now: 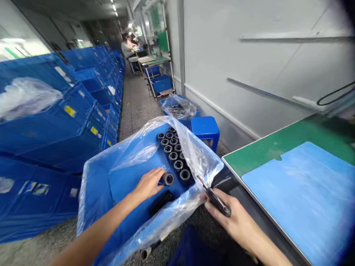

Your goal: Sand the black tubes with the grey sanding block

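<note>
While the left hand (148,184) curled narrowly over a black ring (168,179), the right hand (224,214) closed around dark scissors (215,197), just beside the folded edge of a plastic liner (191,147). Just past the left fingertips, tight rows of matching rings (174,155) already stood in the blue crate (88,192), while a black cylinder (161,204) lay loose just below the left hand, not yet in line with them.
</note>
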Demonstrator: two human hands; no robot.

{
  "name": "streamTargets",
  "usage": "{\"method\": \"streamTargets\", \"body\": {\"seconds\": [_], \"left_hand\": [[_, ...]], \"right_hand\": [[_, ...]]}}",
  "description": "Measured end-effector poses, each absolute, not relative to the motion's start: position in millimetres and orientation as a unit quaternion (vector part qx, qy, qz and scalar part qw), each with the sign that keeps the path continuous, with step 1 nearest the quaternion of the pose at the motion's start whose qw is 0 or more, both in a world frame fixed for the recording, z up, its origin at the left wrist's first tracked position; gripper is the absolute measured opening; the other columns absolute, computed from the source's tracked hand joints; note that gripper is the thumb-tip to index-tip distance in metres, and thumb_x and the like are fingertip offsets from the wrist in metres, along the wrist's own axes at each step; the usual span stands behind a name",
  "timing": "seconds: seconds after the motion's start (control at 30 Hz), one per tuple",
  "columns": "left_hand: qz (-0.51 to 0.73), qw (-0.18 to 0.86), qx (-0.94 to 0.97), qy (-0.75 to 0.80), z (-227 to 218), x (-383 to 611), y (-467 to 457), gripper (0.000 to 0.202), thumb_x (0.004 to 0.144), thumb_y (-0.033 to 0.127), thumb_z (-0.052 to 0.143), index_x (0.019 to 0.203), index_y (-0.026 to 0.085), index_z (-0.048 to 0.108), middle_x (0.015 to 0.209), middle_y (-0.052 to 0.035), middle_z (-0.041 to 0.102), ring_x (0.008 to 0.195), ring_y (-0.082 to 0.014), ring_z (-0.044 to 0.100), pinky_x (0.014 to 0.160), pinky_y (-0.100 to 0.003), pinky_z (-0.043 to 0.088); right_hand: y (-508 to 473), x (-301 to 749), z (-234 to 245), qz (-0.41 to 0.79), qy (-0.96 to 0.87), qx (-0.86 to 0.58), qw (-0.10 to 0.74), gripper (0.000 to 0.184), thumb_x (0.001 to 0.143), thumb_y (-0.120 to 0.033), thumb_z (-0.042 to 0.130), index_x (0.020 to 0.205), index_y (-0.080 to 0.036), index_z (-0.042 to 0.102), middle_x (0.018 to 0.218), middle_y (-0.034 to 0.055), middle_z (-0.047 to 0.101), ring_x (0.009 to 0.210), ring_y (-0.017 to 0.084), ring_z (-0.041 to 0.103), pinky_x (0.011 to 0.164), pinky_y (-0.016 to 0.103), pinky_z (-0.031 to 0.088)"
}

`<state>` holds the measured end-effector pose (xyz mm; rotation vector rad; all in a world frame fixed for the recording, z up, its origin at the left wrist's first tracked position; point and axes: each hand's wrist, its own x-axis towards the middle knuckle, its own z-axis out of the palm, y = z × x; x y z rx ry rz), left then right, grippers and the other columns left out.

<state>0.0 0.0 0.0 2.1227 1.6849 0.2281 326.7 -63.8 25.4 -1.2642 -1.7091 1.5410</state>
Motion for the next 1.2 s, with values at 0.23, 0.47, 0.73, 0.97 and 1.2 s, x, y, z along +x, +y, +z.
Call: {"method": "streamTargets", "body": {"seconds": [0.23,0.47,0.73,0.97,1.2], "left_hand": [[0.151,0.335,0.755,0.543,-22,32,-35,0.039,0.078,0.018,0.067,0.116,0.024,0.067,0.117,-0.0040,0.072,0.108,-0.0234,0.067,0.097,-0.034,0.050],[0.084,0.311,0.759,0.566,-54,29,-34,0.055,0.081,0.029,0.065,0.136,0.024,0.058,0.137,-0.0086,0.064,0.123,-0.0285,0.061,0.103,-0.040,0.047],[0.036,0.328,0.680,0.655,-35,-27,-60,0.074,0.067,0.031,0.080,0.139,0.027,0.058,0.137,-0.0113,0.065,0.129,-0.0395,0.057,0.109,-0.052,0.042],[0.350,0.446,0.560,0.605,-35,-9,-19,0.060,0.074,0.023,0.078,0.128,0.022,0.052,0.139,-0.0121,0.062,0.125,-0.0301,0.061,0.109,-0.047,0.045],[0.403,0.582,0.518,0.480,-100,18,-24,0.078,0.067,0.008,0.065,0.141,0.022,0.045,0.152,-0.0111,0.050,0.147,-0.0304,0.038,0.125,-0.051,0.021]], "right_hand": [[-67,328,25,0.567,-0.628,-0.467,0.257,0.032,0.098,-0.052,0.052,0.103,-0.023,0.062,0.087,0.0016,0.062,0.090,0.024,0.062,0.090,0.035,0.047],[-66,327,23,0.567,-0.629,-0.466,0.259,0.030,0.099,-0.050,0.053,0.104,-0.022,0.064,0.089,0.0016,0.064,0.087,0.022,0.061,0.089,0.034,0.048],[-66,329,19,0.571,-0.626,-0.462,0.263,0.031,0.098,-0.050,0.053,0.103,-0.022,0.064,0.087,0.0017,0.064,0.092,0.024,0.064,0.089,0.034,0.048],[-66,327,21,0.581,-0.623,-0.454,0.262,0.032,0.099,-0.051,0.052,0.103,-0.022,0.064,0.092,0.0029,0.067,0.093,0.024,0.064,0.088,0.035,0.049],[-69,329,35,0.560,-0.635,-0.450,0.284,0.031,0.100,-0.051,0.051,0.093,-0.022,0.061,0.102,0.0027,0.064,0.097,0.021,0.062,0.091,0.029,0.047]]}}
